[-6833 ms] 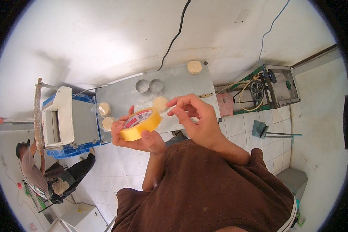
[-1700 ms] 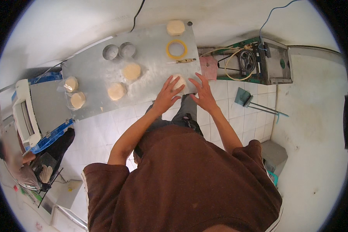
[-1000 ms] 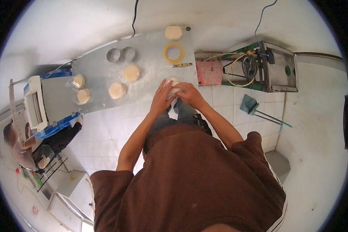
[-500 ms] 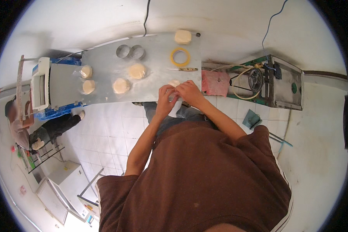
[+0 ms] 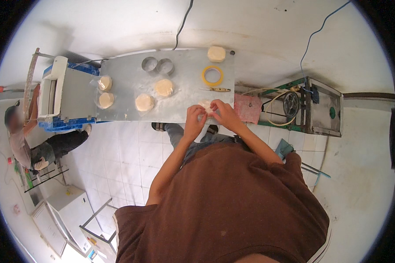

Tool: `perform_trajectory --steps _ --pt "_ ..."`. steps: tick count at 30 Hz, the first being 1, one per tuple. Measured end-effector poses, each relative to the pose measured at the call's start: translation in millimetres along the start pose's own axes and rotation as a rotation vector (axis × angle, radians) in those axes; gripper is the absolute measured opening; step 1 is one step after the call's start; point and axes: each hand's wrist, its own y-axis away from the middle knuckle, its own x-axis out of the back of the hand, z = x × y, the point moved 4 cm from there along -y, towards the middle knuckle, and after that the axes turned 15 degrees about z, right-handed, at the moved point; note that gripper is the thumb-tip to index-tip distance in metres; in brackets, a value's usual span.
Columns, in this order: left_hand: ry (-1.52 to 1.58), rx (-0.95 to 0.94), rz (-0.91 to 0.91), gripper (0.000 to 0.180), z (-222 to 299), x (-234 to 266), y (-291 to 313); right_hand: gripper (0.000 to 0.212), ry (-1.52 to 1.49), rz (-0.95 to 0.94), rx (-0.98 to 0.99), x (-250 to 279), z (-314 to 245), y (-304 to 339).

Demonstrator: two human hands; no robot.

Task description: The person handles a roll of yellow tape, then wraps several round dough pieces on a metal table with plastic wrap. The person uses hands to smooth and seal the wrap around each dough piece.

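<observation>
At the near right edge of the table, my left hand point(image 5: 194, 122) and my right hand point(image 5: 226, 115) meet over a pale round dough stack point(image 5: 205, 103). Both hands have their fingers bent and pinched close together. What lies between the fingertips is too small to make out, and the hands partly cover the stack. Just beyond them lies a small knife point(image 5: 218, 89) with a patterned handle. A roll of yellow tape point(image 5: 212, 76) is farther back, with another pale dough stack point(image 5: 216, 54) at the far edge.
More pale round stacks point(image 5: 164, 87) sit on the floury metal table point(image 5: 127, 79), two in clear plastic at left. Two metal ring cutters point(image 5: 165, 66) stand behind. A white machine point(image 5: 59, 90) with a person beside it is left; a pulley-wheel machine point(image 5: 291, 104) stands right.
The view has shifted, so the table appears lower and slightly to the right. My hands stay together at the near edge, their fingertips slightly rearranged over the dough stack.
</observation>
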Motion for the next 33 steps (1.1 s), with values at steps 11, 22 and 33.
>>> perform_trajectory --steps 11,22,33 --pt "-0.045 0.119 0.049 0.021 -2.8 -4.3 -0.3 0.052 0.008 0.14 -0.213 -12.6 7.4 -1.5" --pt "-0.176 0.102 0.025 0.032 9.7 -1.8 -7.0 0.058 0.023 0.074 -0.115 -14.7 -1.6 -23.7" --pt "-0.118 0.165 0.063 0.075 -2.2 -7.1 -6.4 0.023 0.12 0.02 0.12 -32.2 23.3 -40.5"
